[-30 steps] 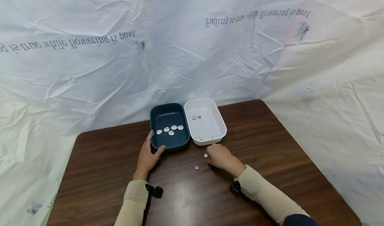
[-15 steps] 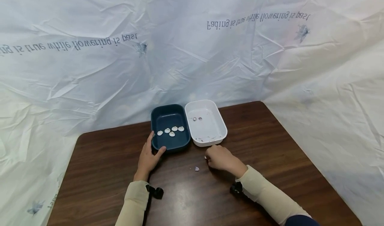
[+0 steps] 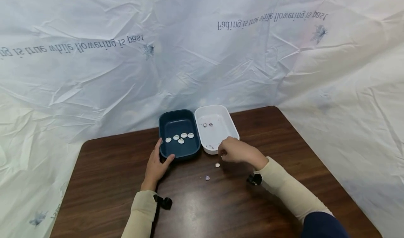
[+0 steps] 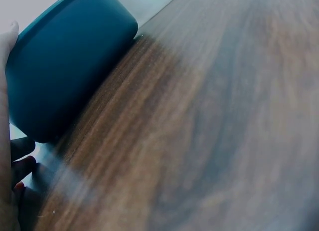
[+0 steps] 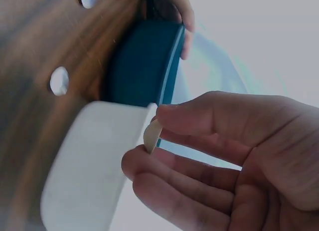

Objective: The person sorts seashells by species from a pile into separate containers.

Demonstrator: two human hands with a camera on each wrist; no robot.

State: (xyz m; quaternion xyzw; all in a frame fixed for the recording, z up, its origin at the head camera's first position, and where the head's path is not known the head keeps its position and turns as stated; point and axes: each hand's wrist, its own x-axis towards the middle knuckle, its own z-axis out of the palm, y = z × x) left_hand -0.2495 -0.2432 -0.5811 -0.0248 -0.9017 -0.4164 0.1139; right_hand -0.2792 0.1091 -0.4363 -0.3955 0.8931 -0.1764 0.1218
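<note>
My right hand (image 3: 238, 150) pinches a small pale seashell (image 5: 152, 135) between thumb and fingertips, just over the near edge of the white tray (image 3: 235, 127). My left hand (image 3: 156, 167) rests spread around the near left corner of the dark blue tray (image 3: 180, 152), its thumb at the front rim and its fingers along the left side. Several white shells (image 3: 181, 140) lie inside the blue tray. On the table in front of the white tray lie a white shell (image 3: 217, 164) and, closer to me, a purplish shell (image 3: 207, 178).
Both trays stand side by side at the back of the dark wooden table (image 3: 126, 153). Two small reddish-brown shells (image 3: 205, 125) lie in the white tray, with small dark flecks near its front. Behind the table hangs a white printed sheet (image 3: 176, 62).
My right hand has lifted off the table and moved up to the white tray's near edge with a shell, uncovering the white shell on the table. The left hand has stayed put.
</note>
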